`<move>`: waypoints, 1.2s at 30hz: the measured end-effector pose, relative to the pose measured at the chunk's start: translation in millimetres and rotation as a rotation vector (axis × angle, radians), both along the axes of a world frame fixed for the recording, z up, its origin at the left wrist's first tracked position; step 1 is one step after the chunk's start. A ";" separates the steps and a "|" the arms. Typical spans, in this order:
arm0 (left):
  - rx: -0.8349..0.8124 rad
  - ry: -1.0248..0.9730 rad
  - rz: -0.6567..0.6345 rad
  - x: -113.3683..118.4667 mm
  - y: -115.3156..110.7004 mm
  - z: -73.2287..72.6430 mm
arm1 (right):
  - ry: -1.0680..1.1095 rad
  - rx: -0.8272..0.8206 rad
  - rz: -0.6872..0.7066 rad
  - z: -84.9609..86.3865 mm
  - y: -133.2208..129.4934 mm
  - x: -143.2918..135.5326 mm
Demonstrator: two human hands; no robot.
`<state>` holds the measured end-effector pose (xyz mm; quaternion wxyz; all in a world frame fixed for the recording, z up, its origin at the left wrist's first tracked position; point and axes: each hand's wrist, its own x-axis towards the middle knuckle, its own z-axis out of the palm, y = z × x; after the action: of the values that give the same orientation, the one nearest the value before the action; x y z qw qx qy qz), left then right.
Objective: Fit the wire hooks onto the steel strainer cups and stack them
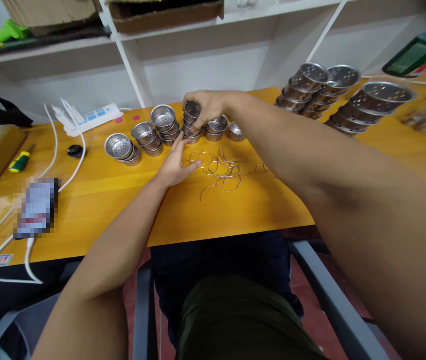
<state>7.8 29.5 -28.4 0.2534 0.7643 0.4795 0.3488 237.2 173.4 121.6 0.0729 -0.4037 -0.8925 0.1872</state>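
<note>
My right hand (208, 108) reaches over the top of a stack of perforated metal cups (192, 120), its fingers wrapped round the stack's upper part. Beside that stack's base lies my left hand (177, 164), fingers stretched out and thumb apart, its fingertips at the lowest cup; whether they press on it I cannot tell. Similar stacks stand in the row: a tall one (163, 117), a lower one (144, 134) and a leaning one (119, 147) to the left. To the right are a short stack (216, 126) and a cup (237, 132). Thin bent wire pieces (225, 172) lie in a loose heap before my hands.
More tall cup stacks (370, 107) stand at the right of the wooden table (182, 220). A phone (36, 207) with white cables, a screwdriver (20, 161), a black cap (74, 151) and a power strip (98, 119) lie left. White shelving (205, 60) rises behind.
</note>
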 end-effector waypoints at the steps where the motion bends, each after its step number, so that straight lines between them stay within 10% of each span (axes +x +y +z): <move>1: -0.010 0.017 0.001 0.3 1.5 0.9 | 0.010 -0.002 -0.002 0.5 -2.7 0.9; 36: -0.095 0.242 -0.005 5.8 0.8 11.7 | 0.010 0.050 -0.050 -1.7 -13.3 1.3</move>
<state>13.6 30.3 -16.6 0.2307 0.7890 0.5208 0.2303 238.5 160.2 119.9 0.0923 -0.4230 -0.8862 0.1651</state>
